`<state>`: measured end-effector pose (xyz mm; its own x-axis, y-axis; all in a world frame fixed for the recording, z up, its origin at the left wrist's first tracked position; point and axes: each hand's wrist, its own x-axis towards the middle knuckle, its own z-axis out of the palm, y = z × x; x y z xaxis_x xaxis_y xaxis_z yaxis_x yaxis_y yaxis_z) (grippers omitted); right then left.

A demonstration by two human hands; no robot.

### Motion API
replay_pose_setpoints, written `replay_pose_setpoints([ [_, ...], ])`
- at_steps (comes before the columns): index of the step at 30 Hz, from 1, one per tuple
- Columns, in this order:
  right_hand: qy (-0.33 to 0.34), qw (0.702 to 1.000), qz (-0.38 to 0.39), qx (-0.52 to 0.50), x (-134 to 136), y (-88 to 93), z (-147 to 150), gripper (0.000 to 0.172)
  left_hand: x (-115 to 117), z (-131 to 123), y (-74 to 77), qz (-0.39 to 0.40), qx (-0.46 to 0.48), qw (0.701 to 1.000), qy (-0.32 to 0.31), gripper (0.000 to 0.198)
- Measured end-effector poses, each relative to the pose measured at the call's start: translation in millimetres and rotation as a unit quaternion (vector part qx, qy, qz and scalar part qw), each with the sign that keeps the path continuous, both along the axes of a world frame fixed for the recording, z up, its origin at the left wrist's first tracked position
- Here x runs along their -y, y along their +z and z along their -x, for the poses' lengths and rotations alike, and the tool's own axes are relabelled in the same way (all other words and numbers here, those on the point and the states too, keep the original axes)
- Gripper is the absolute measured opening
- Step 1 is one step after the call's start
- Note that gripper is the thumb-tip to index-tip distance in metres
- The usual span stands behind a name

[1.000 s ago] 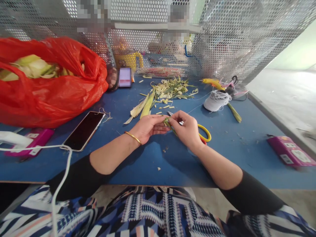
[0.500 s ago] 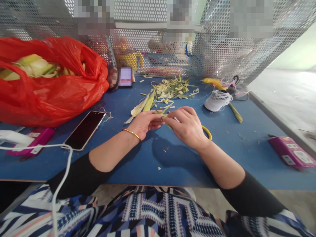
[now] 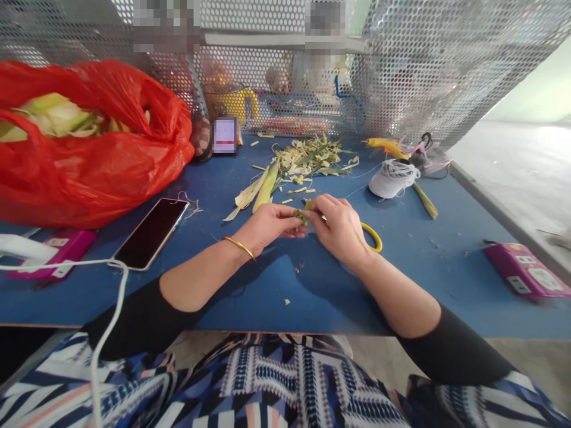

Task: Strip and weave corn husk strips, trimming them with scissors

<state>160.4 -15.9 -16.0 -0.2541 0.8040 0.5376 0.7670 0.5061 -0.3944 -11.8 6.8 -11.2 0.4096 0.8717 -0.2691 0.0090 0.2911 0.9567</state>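
My left hand (image 3: 270, 227), with a gold bangle on the wrist, pinches a small folded piece of green corn husk (image 3: 301, 215) between thumb and fingers. My right hand (image 3: 336, 230) closes on the other end of the same piece, its fingertips almost against the left ones. Part of the husk is hidden by the fingers. Just past my left hand lie whole husk leaves (image 3: 268, 189), one green and one dry. A yellow ring-shaped handle (image 3: 373, 238) shows from behind my right hand; the rest of it is covered.
Husk scraps (image 3: 312, 156) are heaped at the back of the blue table (image 3: 267, 297). A red plastic bag (image 3: 134, 172) of husks fills the left, near a phone (image 3: 151, 233). White thread (image 3: 392, 178) and a purple box (image 3: 529, 268) are on the right. A mesh screen (image 3: 276, 119) stands behind.
The husk between my hands now looks shorter and more folded, with a green end standing up at the right fingertips. My left fingers have curled in more, and both hands have shifted slightly.
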Motion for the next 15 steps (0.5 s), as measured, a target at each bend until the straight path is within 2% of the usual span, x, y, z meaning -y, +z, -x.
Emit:
replay_pose_setpoints([
  [4,-0.056,0.993,0.090,-0.053,2,4.5,4,0.021,2,-1,4.1,0.023,0.016,1.000,-0.006,0.002],
  [7,-0.084,0.980,0.132,-0.120,1,3.5,8,0.023,7,-6,5.8,0.042,0.019,0.999,0.026,0.007],
  [10,-0.081,0.970,0.150,-0.173,-1,-1.1,11,0.025,12,-11,4.3,0.056,0.011,0.994,0.092,0.011],
  [15,-0.052,0.954,0.170,-0.243,1,-0.4,11,0.015,10,-12,4.0,0.076,0.029,0.985,0.149,0.015],
])
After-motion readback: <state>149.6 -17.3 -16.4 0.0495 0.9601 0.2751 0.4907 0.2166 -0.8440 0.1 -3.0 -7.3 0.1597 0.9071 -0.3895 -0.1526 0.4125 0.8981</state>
